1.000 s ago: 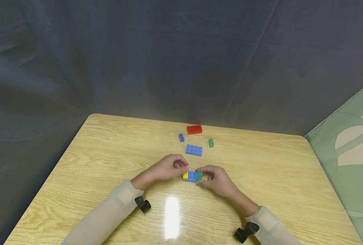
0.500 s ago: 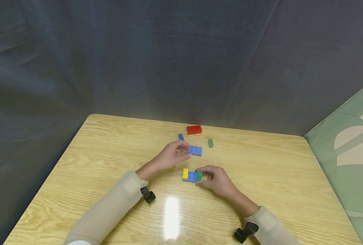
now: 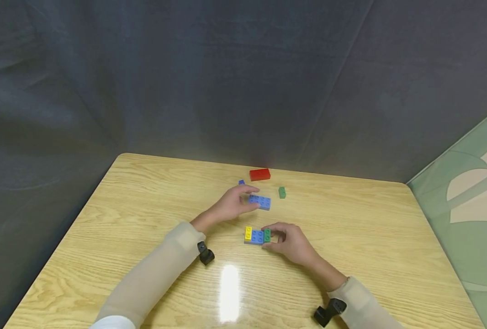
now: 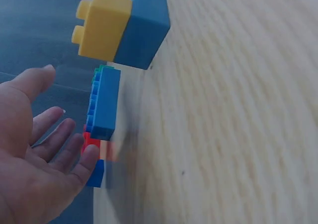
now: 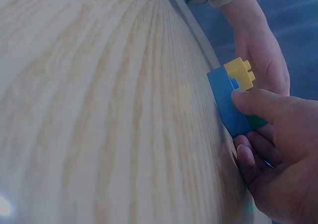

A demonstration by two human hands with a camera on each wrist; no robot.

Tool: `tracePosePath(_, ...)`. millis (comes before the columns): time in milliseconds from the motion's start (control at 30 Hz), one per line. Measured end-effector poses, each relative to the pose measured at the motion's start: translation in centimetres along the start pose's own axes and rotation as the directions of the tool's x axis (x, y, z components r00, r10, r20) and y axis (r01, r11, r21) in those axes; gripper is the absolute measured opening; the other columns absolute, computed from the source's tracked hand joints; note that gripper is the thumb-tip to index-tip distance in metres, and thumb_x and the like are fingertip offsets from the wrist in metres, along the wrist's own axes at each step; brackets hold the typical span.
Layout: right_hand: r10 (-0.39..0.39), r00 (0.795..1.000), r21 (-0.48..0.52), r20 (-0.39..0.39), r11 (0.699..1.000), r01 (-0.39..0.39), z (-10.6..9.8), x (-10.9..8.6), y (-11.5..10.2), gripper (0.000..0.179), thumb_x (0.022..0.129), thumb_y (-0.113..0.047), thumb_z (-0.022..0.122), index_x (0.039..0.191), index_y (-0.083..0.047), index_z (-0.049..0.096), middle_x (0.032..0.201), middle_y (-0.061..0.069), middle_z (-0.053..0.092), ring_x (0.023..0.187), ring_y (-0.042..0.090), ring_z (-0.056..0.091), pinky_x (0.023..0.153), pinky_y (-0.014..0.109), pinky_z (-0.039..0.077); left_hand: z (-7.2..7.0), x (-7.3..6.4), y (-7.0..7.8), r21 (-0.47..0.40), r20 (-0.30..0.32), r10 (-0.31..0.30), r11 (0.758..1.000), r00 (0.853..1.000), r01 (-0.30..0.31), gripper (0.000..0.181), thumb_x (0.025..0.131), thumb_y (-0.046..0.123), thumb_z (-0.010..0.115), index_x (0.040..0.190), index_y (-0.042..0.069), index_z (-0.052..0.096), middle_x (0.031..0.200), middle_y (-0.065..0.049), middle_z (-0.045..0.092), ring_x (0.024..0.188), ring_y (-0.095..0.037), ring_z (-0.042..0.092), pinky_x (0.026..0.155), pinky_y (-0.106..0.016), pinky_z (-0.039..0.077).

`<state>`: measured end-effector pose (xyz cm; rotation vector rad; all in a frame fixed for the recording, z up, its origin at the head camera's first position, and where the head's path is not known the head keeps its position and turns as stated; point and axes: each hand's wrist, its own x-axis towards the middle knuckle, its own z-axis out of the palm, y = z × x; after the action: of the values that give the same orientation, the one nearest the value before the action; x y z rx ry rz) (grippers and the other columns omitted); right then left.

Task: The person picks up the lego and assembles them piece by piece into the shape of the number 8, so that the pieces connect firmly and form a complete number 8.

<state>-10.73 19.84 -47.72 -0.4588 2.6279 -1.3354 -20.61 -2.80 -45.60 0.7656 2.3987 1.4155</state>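
My right hand (image 3: 290,242) grips the right end of a near blue toy building brick (image 3: 257,236), its thumb on the brick's side in the right wrist view. On top of that brick sit a small yellow brick (image 3: 248,233) at the left end and a small green brick (image 3: 267,235) at the right end. Farther back, a second blue brick (image 3: 264,202) lies studs up on the table. Around its left end reaches my left hand (image 3: 230,204), thumb and fingers spread apart. In the left wrist view these fingers look relaxed, with nothing between them.
Behind the far blue brick lie a red brick (image 3: 260,174), a small dark blue brick (image 3: 241,182) partly hidden by my left hand, and a small green brick (image 3: 282,192). A dark curtain (image 3: 227,82) hangs beyond the wooden table's (image 3: 165,183) back edge.
My left hand has left the yellow brick and moved forward to the far blue brick, its fingers spreading wider. The right hand stays on the near blue brick.
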Motion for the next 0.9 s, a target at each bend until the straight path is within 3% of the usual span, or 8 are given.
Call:
tracePosePath(500,0.002,1.000,0.003,0.000,1.000,-0.002,-0.2,0.0,-0.1,0.037,0.082,-0.014,0.087,0.116,-0.008,0.075,0.098,0.000,0.073,0.061,0.009,0.050,0.053,0.022,0.042,0.7,1.2,-0.9,0.140,0.002,-0.054,0.989,0.999,0.054,0.047,0.097,0.014,0.070,0.141,0.003,0.058,0.143,-0.011,0.058,0.136,-0.027,0.050,0.114,-0.040,0.040)
tracePosePath(900,-0.003,1.000,0.012,0.001,1.000,0.003,0.0,-0.1,-0.2,0.036,0.081,-0.013,0.087,0.116,-0.008,0.075,0.098,0.000,0.073,0.062,0.009,0.051,0.054,0.022,0.043,1.4,1.7,-0.3,0.254,-0.015,-0.101,0.962,0.995,0.102,0.046,0.092,0.009,0.076,0.136,0.002,0.061,0.141,-0.013,0.060,0.136,-0.030,0.051,0.115,-0.041,0.038)
